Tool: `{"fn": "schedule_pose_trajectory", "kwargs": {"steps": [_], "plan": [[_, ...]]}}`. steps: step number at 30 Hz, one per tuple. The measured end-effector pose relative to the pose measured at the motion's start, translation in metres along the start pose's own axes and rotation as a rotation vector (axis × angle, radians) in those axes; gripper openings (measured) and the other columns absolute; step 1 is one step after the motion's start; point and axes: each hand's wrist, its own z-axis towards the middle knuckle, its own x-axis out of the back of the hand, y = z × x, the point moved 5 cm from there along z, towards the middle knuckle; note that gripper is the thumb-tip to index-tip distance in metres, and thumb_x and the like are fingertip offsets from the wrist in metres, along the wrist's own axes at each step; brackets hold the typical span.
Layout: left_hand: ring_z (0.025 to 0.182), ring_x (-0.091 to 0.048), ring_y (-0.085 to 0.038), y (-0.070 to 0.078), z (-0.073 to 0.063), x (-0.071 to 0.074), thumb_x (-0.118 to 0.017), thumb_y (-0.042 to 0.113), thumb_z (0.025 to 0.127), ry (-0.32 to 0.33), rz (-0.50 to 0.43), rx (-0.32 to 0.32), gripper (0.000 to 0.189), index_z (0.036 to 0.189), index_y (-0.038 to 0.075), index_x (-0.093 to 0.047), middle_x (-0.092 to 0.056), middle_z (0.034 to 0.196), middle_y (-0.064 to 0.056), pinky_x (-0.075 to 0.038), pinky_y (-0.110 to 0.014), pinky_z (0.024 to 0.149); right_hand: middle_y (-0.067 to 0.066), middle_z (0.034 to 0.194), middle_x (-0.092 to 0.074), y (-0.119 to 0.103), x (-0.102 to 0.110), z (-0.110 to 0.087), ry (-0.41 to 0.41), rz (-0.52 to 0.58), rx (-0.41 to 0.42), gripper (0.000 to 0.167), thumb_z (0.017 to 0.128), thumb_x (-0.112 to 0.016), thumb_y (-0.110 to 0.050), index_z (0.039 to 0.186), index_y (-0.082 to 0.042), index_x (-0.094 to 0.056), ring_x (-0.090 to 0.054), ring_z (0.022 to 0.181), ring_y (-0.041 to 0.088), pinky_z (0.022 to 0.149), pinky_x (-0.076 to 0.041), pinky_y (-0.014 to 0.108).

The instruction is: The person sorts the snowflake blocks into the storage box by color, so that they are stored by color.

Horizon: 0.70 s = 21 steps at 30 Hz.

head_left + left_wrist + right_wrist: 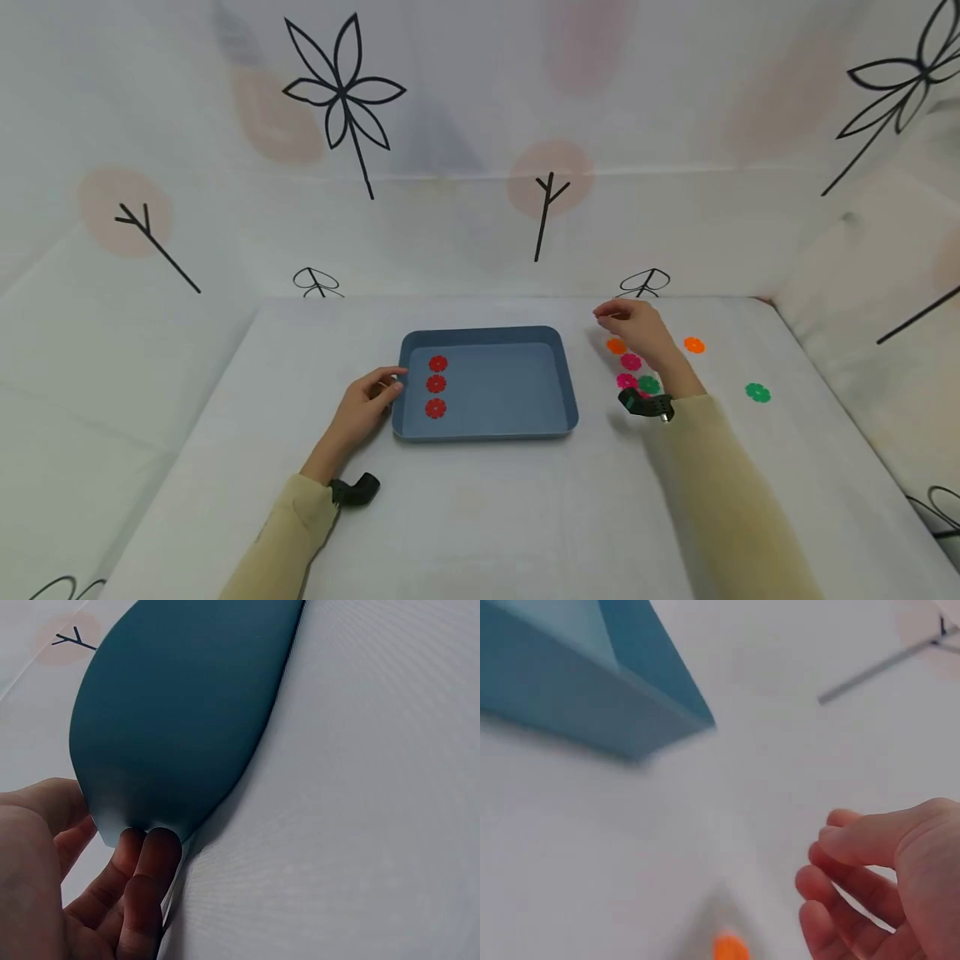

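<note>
The fingers of the left hand (366, 402) were clamped on the smooth blue tray (502, 392); those of the right hand (637, 329) were loosely bent, nothing visible between. A sudden pull could perhaps slide the thin, scalloped red discs (436, 384) inside; orange discs (694, 345), pink discs (631, 362) and green discs (757, 392) lay on the white counter (480, 517).

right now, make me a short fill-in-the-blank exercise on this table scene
The blue tray holds exactly ____ discs.
Every disc in it is coloured ____.
The person's ____ hand touches the tray.
The loose disc farthest from the tray is ____.

Missing words: three; red; left; green.
</note>
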Motion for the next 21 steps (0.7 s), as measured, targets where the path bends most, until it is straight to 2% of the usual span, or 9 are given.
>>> {"fn": "schedule_pose_trajectory", "kwargs": {"steps": [3,8,12,15,18,21], "plan": [[0.079,-0.057,-0.014,0.000,0.000,-0.001,-0.059,0.013,0.101,0.002,-0.001,0.009,0.032,0.130,-0.002,-0.062,-0.060,0.102,-0.014,-0.050,-0.026,0.069,0.020,0.131,-0.056,0.027,0.025,-0.013,0.077,0.022,-0.081,0.039,0.104,-0.053,-0.028,0.132,-0.002,-0.059,-0.052,0.115,0.037,0.091,-0.046,0.039],[0.079,-0.058,-0.018,0.000,0.001,-0.003,-0.059,0.013,0.101,0.005,0.010,0.008,0.032,0.129,-0.001,-0.063,-0.060,0.101,-0.012,-0.051,-0.028,0.069,0.018,0.136,-0.051,0.076,0.066,-0.037,0.221,0.047,-0.224,0.047,0.104,-0.049,-0.037,0.138,-0.005,-0.055,-0.048,0.113,0.029,0.082,-0.045,0.023],[0.078,-0.057,-0.017,-0.001,0.000,-0.003,-0.059,0.014,0.101,0.005,0.021,0.011,0.032,0.130,0.000,-0.063,-0.060,0.101,-0.012,-0.051,-0.027,0.069,0.016,0.139,-0.047,0.108,0.085,-0.054,0.263,0.078,-0.303,0.054,0.102,-0.049,-0.043,0.142,-0.006,-0.051,-0.049,0.110,0.026,0.075,-0.046,0.016],[0.078,-0.057,-0.015,-0.001,0.000,-0.002,-0.059,0.015,0.101,0.006,0.022,0.016,0.032,0.130,0.000,-0.063,-0.060,0.101,-0.011,-0.050,-0.026,0.069,0.018,0.144,-0.044,0.122,0.087,-0.061,0.245,0.086,-0.330,0.059,0.102,-0.049,-0.042,0.149,-0.006,-0.044,-0.046,0.118,0.030,0.082,-0.048,0.021],[0.078,-0.056,-0.014,-0.001,0.000,0.000,-0.059,0.014,0.102,0.010,0.010,0.012,0.032,0.130,-0.001,-0.063,-0.060,0.101,-0.011,-0.050,-0.026,0.069,0.020,0.148,-0.041,0.128,0.084,-0.062,0.227,0.071,-0.359,0.060,0.103,-0.048,-0.039,0.153,-0.008,-0.037,-0.039,0.128,0.037,0.096,-0.047,0.038],[0.077,-0.057,-0.014,-0.002,0.000,-0.001,-0.059,0.013,0.101,0.008,-0.001,0.007,0.032,0.129,-0.002,-0.063,-0.060,0.101,-0.012,-0.050,-0.026,0.069,0.021,0.150,-0.040,0.132,0.079,-0.060,0.223,0.051,-0.372,0.061,0.102,-0.050,-0.039,0.154,-0.008,-0.037,-0.036,0.132,0.041,0.104,-0.040,0.052]]}}
